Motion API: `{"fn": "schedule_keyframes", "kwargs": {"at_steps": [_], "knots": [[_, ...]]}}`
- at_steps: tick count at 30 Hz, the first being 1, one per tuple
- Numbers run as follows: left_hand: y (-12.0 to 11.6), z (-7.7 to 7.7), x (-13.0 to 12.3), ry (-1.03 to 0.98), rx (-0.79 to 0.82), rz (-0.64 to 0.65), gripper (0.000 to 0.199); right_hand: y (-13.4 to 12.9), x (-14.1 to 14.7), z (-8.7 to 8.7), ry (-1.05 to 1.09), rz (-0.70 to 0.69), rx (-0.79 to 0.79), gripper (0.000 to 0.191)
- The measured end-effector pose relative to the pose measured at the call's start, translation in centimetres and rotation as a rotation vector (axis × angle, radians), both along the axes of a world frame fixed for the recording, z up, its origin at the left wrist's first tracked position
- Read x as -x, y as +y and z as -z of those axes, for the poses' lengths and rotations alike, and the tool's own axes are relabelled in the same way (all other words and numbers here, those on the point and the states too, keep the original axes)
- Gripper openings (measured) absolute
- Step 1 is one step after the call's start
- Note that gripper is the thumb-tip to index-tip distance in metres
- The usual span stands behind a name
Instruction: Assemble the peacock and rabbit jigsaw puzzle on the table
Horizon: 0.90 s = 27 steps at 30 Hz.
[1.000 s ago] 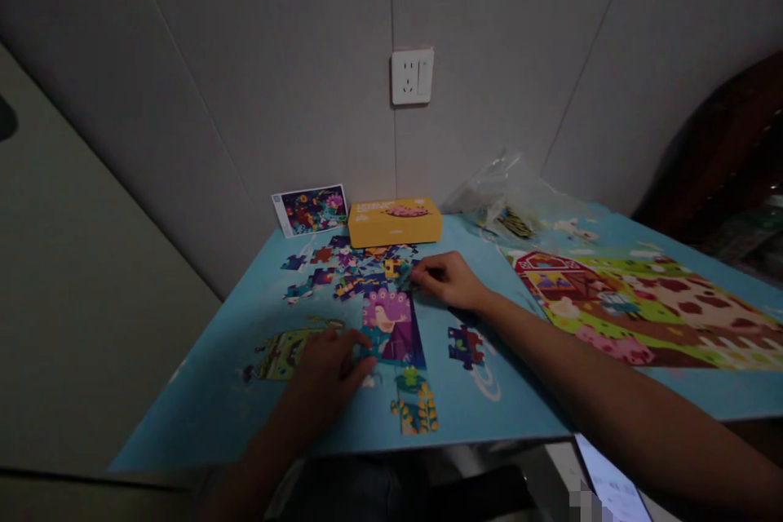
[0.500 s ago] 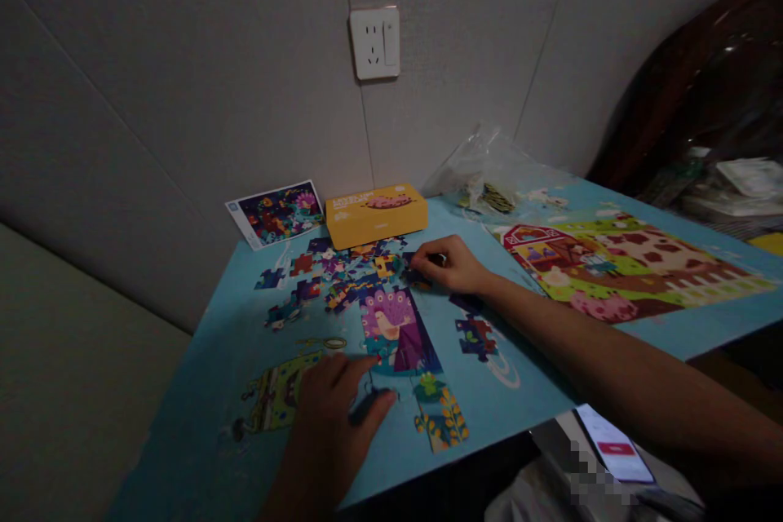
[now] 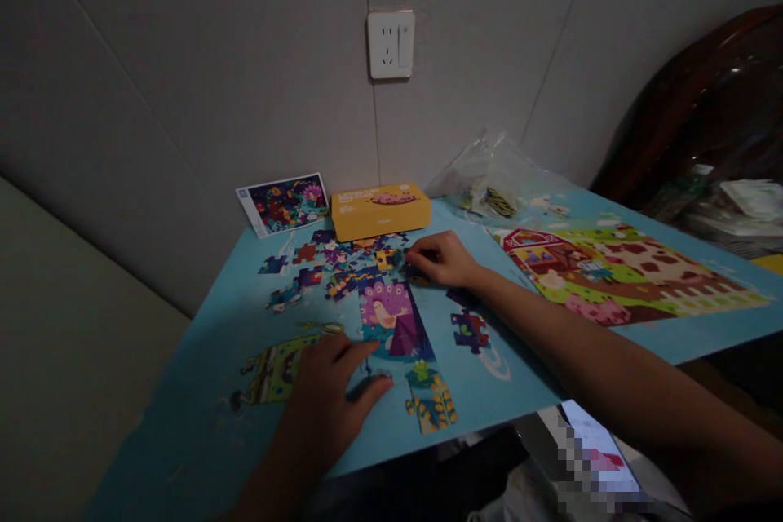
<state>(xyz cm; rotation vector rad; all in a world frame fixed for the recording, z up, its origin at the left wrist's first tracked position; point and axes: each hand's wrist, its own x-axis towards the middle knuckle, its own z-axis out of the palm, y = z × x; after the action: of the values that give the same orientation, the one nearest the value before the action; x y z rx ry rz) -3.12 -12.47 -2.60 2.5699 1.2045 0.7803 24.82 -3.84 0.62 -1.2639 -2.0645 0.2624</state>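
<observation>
The loose puzzle pieces [image 3: 348, 265] are spread in a heap on the blue tabletop [image 3: 223, 424], just in front of the yellow box [image 3: 380, 214]. At the heap's right edge, the thumb and forefinger of the right hand [image 3: 449, 259] are bent close together over dark pieces (whether one is pinched there cannot be told). The left hand [image 3: 324, 383] is held with thumb and forefinger parted and nothing grasped between them; its forefinger tip is placed at the lower left edge of the peacock section [image 3: 391, 314], though contact cannot be confirmed. The frog section [image 3: 431, 400] is seen to the right of the left thumb, apart from it. Below the right wrist, a small joined cluster [image 3: 470, 332] is laid. The picture card [image 3: 287, 205] is leaned beside the box, and the farm puzzle [image 3: 617, 273] is laid out farther right.
</observation>
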Motion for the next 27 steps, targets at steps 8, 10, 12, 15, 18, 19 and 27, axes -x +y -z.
{"fn": "schedule_keyframes", "kwargs": {"at_steps": [8, 10, 12, 15, 18, 19, 27], "knots": [[-0.4, -0.7, -0.2, -0.043, 0.003, 0.018, 0.021, -0.3, -1.2, -0.1, 0.033, 0.123, -0.168, 0.032], [-0.6, -1.2, -0.1, -0.095, 0.02, -0.033, 0.021, -0.2, -1.5, -0.1, 0.042, 0.153, -0.203, 0.033], [-0.7, -1.5, 0.1, -0.147, 0.053, -0.109, 0.021, -0.2, -1.9, -0.1, 0.053, 0.172, -0.231, 0.033], [-0.6, -1.7, 0.1, -0.153, 0.061, -0.155, 0.022, -0.2, -2.6, -0.2, 0.066, 0.195, -0.271, 0.034], [-0.3, -1.4, -0.2, -0.064, 0.005, -0.102, 0.023, -0.2, -3.1, -0.4, 0.076, 0.215, -0.309, 0.034], [-0.2, -1.3, -0.3, -0.034, -0.011, -0.09, 0.022, -0.2, -3.2, -0.5, 0.079, 0.219, -0.319, 0.033], [-0.2, -1.4, -0.8, 0.065, 0.015, -0.066, 0.027, 0.0, -3.6, -0.6, 0.099, 0.267, -0.357, 0.03]]}}
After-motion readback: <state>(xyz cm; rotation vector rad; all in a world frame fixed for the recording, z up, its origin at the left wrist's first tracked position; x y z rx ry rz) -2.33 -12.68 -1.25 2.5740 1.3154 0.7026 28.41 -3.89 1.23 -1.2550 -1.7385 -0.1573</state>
